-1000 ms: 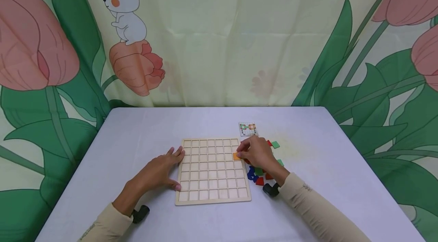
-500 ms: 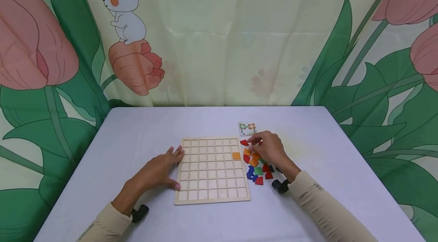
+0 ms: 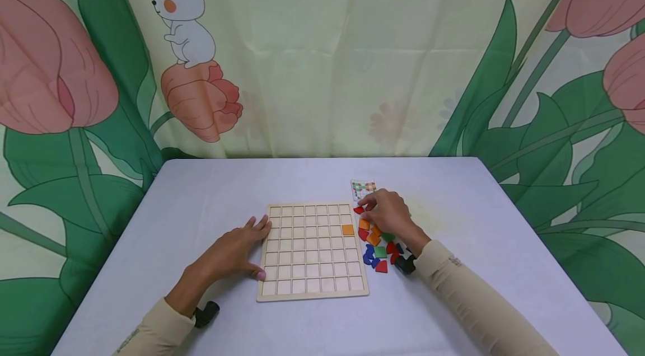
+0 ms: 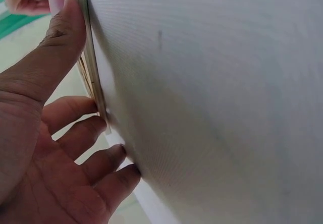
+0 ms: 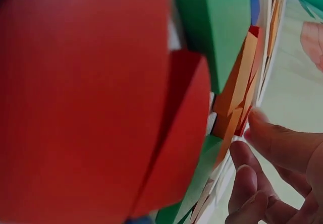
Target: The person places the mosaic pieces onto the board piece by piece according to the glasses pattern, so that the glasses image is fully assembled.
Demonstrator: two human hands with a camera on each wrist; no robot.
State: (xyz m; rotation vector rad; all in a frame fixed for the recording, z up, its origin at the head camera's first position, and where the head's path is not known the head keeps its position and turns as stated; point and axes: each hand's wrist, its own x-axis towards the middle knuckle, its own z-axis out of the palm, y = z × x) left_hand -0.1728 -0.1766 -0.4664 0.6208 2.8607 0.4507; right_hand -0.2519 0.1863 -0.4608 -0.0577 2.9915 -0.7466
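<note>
A light wooden grid board (image 3: 313, 296) lies on the table with an orange square tile (image 3: 348, 230) in one cell near its right edge. My left hand (image 3: 229, 252) rests along the board's left edge, thumb and fingers spread and touching the frame. In the left wrist view, the fingertips (image 4: 98, 108) meet the board's rim. Over the loose pieces right of the board, my right hand (image 3: 390, 213) has thumb and index finger at a small red curved piece (image 3: 358, 210). Whether they pinch it is unclear. Its other fingers are bent.
Several loose pieces lie right of the board, among them an orange piece (image 3: 373, 239), a green piece (image 3: 380, 252), a blue piece (image 3: 369, 252) and a red piece (image 3: 381, 267). A pattern card (image 3: 360, 189) lies behind them. A printed curtain (image 3: 312, 65) hangs beyond the table.
My right hand has released the orange tile in the board's cell, moved right to the loose pieces, then shifted slightly left to the red piece. My left hand has stayed put.
</note>
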